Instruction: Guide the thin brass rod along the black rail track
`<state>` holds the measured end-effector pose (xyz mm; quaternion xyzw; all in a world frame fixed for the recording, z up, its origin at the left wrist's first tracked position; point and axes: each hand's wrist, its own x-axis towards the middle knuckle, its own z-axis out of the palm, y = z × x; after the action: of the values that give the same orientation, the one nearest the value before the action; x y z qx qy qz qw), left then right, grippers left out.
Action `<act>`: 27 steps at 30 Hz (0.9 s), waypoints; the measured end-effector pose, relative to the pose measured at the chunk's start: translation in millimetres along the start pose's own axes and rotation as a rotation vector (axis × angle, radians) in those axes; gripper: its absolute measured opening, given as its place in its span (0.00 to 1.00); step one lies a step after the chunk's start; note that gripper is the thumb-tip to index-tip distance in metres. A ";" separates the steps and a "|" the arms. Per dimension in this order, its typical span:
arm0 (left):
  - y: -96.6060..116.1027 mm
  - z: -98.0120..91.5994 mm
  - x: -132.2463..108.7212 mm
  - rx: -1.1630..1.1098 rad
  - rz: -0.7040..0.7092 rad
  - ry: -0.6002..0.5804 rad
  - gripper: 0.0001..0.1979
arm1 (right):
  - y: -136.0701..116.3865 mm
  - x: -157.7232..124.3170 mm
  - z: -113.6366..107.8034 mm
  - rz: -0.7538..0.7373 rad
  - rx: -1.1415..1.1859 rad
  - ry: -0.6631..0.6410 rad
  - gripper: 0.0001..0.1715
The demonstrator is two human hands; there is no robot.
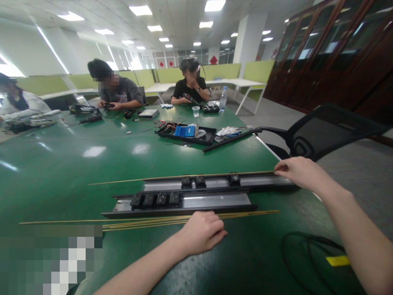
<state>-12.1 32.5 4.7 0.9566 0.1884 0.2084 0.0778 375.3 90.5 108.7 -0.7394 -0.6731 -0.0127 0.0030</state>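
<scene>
Two long black-and-silver power-strip rails lie side by side on the green table (61,180). The near rail (211,201) carries several black socket modules at its left part. The far rail (258,181) carries three modules. My left hand (202,231) rests curled by the near rail's front edge, over a bundle of thin brass rods (144,222). My right hand (299,171) is closed in a pinch on the far rail's right end. One single brass rod (129,180) lies behind the far rail.
A black tray (186,134) with blue parts and a long black strip (229,141) lie mid-table. A black mesh chair (319,131) stands at the right. A black cable loop (310,254) lies near me. Three people work at the far side, with tools, a cup and a water bottle (223,98).
</scene>
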 end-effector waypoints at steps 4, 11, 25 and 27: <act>-0.2 1.2 -0.6 -0.007 -0.002 -0.001 0.13 | 18.2 3.9 6.3 0.026 0.011 -0.015 0.15; 0.7 -2.0 0.6 -0.012 0.000 0.000 0.14 | 28.7 2.0 2.8 0.077 0.012 -0.010 0.15; 0.1 0.0 0.2 0.007 -0.008 -0.019 0.13 | 27.7 -1.4 -3.7 0.129 0.015 -0.024 0.16; 0.1 0.2 0.1 0.005 -0.009 -0.020 0.14 | 31.6 -1.3 -2.0 0.146 0.012 -0.008 0.16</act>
<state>-11.9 32.4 4.5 0.9580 0.1922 0.1981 0.0782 406.5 86.2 111.1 -0.7867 -0.6173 -0.0054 0.0057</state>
